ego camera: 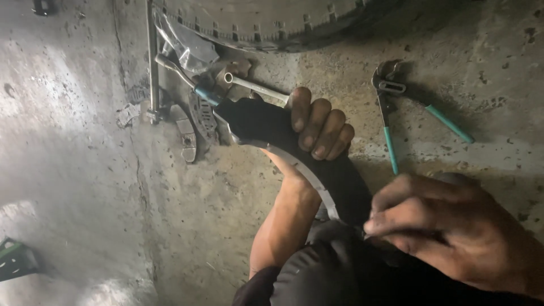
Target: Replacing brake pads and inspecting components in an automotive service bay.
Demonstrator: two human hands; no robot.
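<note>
In the head view, a curved black brake shoe (294, 153) with a metal rim was gripped over the concrete floor (85, 141). The left hand (320, 127) was wrapped around its upper end; the right hand's (447, 226) fingers were pinched at its lower end. Green-handled pliers (396, 113) lay nearby beside a tyre (272, 22).

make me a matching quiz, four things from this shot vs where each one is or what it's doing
1. pliers
2. tyre
3. left hand
4. right hand

a. along the top edge
b. wraps the curved black part
c. on the concrete at upper right, green handles
d. pinches the part's lower end

Pairs: 1-c, 2-a, 3-b, 4-d
</note>
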